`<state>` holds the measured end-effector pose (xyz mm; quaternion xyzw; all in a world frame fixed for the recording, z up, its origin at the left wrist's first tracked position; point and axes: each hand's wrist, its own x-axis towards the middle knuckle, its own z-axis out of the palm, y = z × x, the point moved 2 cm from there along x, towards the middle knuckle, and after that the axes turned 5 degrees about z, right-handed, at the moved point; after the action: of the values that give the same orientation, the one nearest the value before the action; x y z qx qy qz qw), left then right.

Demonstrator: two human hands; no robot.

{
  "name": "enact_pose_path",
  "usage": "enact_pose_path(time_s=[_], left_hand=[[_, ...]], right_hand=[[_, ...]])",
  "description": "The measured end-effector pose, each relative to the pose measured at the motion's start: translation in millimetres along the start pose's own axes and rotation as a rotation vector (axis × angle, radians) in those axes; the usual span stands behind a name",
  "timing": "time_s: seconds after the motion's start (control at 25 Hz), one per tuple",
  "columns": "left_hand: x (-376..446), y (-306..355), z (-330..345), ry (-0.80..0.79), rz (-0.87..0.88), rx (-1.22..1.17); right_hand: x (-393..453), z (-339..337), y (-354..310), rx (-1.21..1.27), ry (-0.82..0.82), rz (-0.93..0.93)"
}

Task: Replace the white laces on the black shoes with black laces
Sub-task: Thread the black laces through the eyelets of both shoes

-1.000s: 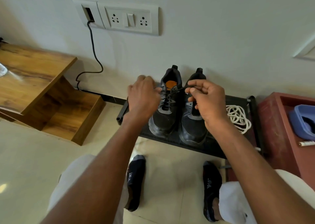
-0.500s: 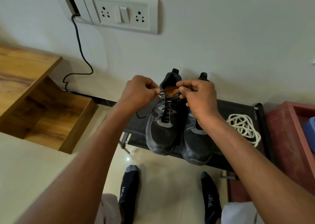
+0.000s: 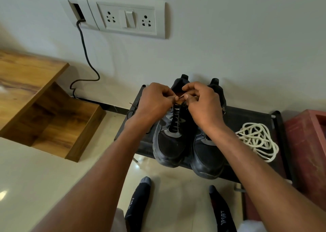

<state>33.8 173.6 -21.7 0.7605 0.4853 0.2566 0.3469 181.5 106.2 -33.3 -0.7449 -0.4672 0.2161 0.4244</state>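
A black lace (image 3: pixel 176 120) is threaded up the left shoe (image 3: pixel 169 143), its ends pinched by the left hand (image 3: pixel 155 101) and right hand (image 3: pixel 202 104) at 12 o'clock; removed white laces (image 3: pixel 257 140) are heaped at 3 o'clock. Tying seems left.

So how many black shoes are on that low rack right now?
2. The left shoe sits under both hands; the right shoe stands beside it, next to the white laces.

Left hand (image 3: pixel 155 101) and right hand (image 3: pixel 202 103) meet, fingers curled (apparently pinching something thin), forearms extended.
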Motion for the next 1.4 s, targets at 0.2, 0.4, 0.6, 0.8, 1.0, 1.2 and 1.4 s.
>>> enact_pose_path(time_s=[0.2, 0.4, 0.6, 0.8, 1.0, 1.2, 1.4], left_hand=[[6.2, -7.1, 8.4, -0.005, 0.030, 0.107], [13.4, -3.2, 14.3, -0.059, 0.157, 0.246], [16.2, -0.6, 21.4, -0.084, 0.232, 0.450], [19.8, -5.4, 27.0, -0.128, 0.124, 0.404], [22.1, -12.6, 30.8, -0.180, -0.013, 0.175], [21.1, -15.7, 31.3, -0.170, -0.082, 0.035], [20.8, -16.7, 37.5, -0.162, -0.149, -0.063]], right_hand=[[-6.3, 0.4, 5.3, -0.522, -0.223, -0.052], [-1.8, 3.7, 9.2, -0.495, -0.243, -0.034], [0.1, 2.9, 7.9, -0.423, -0.229, 0.023], [-2.3, -1.2, 7.4, -0.393, -0.239, 0.036], [-1.7, -4.6, 5.2, -0.357, -0.235, 0.063], [-2.2, -4.7, 2.0, -0.350, -0.225, 0.065], [-2.5, -4.7, 3.1, -0.311, -0.209, 0.087]])
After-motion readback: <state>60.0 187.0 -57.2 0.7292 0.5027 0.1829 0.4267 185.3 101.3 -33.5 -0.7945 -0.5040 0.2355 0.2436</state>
